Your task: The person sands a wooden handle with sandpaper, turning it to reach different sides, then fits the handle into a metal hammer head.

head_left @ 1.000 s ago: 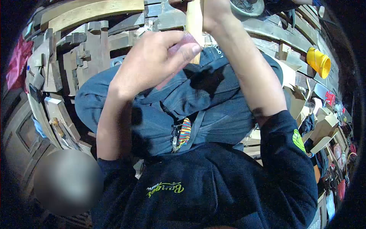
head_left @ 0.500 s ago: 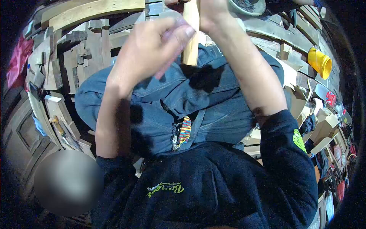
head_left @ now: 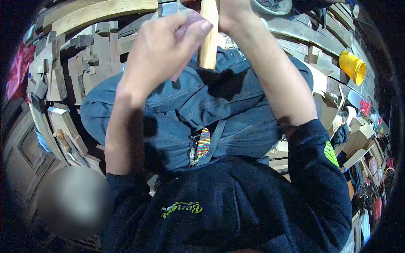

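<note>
My left hand (head_left: 158,48) pinches a folded pinkish-purple sheet of sandpaper (head_left: 193,18) between thumb and fingers. The sheet lies against the left side of a pale, smoothly shaped piece of wood (head_left: 207,48), and its loose tail hangs below the hand. At the top edge of the view, my right hand (head_left: 234,17) grips the wood from the right. Its fingers are mostly cut off or hidden. The wood's squared lower end points toward me, above my crossed legs (head_left: 177,99) in blue-grey trousers.
Wooden boards and offcuts (head_left: 90,63) lie to the left, with a long curved plank (head_left: 105,12) behind. A bowl (head_left: 276,6) of dark pieces stands at the top right. On the right are a yellow container (head_left: 352,67) and open cardboard boxes (head_left: 358,137).
My left hand and the sandpaper have shifted slightly up along the wood. The wood's lower end has moved a little up and left. The right hand keeps its hold.
</note>
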Demonstrator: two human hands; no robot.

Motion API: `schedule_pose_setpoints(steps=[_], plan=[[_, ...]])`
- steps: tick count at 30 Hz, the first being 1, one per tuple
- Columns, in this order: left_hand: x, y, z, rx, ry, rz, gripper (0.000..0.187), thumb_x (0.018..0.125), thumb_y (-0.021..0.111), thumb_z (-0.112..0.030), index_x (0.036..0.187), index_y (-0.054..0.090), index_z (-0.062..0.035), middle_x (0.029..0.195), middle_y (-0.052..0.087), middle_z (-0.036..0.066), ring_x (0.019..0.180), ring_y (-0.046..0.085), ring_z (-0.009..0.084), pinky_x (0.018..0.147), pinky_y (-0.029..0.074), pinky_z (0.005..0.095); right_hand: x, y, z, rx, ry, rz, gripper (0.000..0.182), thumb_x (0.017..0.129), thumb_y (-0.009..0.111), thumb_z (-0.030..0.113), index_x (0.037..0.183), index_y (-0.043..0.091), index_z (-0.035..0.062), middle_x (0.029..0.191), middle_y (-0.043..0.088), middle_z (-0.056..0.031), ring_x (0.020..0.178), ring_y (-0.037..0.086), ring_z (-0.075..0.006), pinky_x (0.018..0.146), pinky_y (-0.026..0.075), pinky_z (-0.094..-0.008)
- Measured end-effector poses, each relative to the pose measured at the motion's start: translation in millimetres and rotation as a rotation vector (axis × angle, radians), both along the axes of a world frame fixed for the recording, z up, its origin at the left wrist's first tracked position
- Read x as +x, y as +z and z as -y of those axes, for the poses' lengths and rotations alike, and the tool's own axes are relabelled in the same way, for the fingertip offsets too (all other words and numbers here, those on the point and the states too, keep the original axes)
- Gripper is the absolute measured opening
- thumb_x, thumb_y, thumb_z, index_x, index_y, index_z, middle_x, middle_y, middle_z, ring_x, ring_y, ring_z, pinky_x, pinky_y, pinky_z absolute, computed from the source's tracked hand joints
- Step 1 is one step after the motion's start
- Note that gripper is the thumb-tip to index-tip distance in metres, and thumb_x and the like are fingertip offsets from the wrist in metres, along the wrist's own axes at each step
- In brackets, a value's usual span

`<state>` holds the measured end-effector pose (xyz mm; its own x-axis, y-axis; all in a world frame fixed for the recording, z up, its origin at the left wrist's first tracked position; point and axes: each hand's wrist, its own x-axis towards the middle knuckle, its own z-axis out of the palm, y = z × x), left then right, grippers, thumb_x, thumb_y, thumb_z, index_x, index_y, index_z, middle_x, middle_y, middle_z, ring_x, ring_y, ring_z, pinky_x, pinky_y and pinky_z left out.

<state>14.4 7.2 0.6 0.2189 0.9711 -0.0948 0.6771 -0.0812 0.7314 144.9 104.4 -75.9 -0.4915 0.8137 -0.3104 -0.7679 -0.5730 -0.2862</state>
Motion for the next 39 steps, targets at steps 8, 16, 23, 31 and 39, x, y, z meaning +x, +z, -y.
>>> schedule_pose_setpoints(steps=[8, 16, 23, 31, 39], plan=[[-2.2, -6.7, 3.4, 0.017, -0.012, 0.096, 0.035, 0.102, 0.059, -0.033, 0.091, 0.073, -0.0032, 0.050, 0.058, 0.006, 0.043, 0.059, 0.0157, 0.050, 0.048, 0.0316, 0.1, -3.8, 0.2, -0.026, -0.007, -0.048, 0.040, 0.108, 0.037, 0.049, 0.098, 0.048, 0.0119, 0.069, 0.042, -0.0003, 0.057, 0.042, -0.0134, 0.062, 0.042, -0.0326], [-3.8, -2.8, 6.9, -0.111, -0.071, 0.074, 0.033, 0.103, 0.059, -0.031, 0.097, 0.073, -0.0016, 0.053, 0.060, 0.005, 0.041, 0.058, 0.0129, 0.045, 0.046, 0.0300, 5.4, -5.3, -3.8, 0.044, -0.021, -0.009, 0.038, 0.108, 0.038, 0.048, 0.101, 0.047, 0.0113, 0.070, 0.043, -0.0005, 0.056, 0.042, -0.0131, 0.063, 0.044, -0.0341], [-8.5, -4.0, 9.3, -0.176, -0.152, 0.005, 0.037, 0.100, 0.065, -0.037, 0.106, 0.074, -0.0014, 0.071, 0.065, 0.010, 0.065, 0.060, 0.0142, 0.064, 0.049, 0.0332, 9.6, -10.5, -9.6, 0.056, -0.030, -0.052, 0.036, 0.108, 0.039, 0.046, 0.102, 0.046, 0.0114, 0.070, 0.042, 0.0000, 0.055, 0.041, -0.0127, 0.062, 0.043, -0.0331], [-5.4, 0.6, 3.9, -0.142, -0.119, 0.020, 0.038, 0.102, 0.059, -0.036, 0.091, 0.073, -0.0022, 0.051, 0.058, 0.007, 0.044, 0.061, 0.0187, 0.052, 0.050, 0.0342, 5.9, -6.6, -5.9, 0.054, -0.015, 0.003, 0.038, 0.110, 0.034, 0.047, 0.101, 0.046, 0.0121, 0.069, 0.043, 0.0007, 0.056, 0.041, -0.0117, 0.062, 0.043, -0.0329], [-5.0, -2.5, 3.3, -0.135, -0.081, 0.062, 0.033, 0.101, 0.063, -0.034, 0.099, 0.073, -0.0022, 0.064, 0.064, 0.008, 0.059, 0.062, 0.0147, 0.059, 0.050, 0.0321, 3.0, -3.8, -5.3, 0.011, -0.003, -0.012, 0.039, 0.109, 0.037, 0.050, 0.099, 0.047, 0.0126, 0.069, 0.043, 0.0006, 0.055, 0.041, -0.0125, 0.061, 0.042, -0.0325]])
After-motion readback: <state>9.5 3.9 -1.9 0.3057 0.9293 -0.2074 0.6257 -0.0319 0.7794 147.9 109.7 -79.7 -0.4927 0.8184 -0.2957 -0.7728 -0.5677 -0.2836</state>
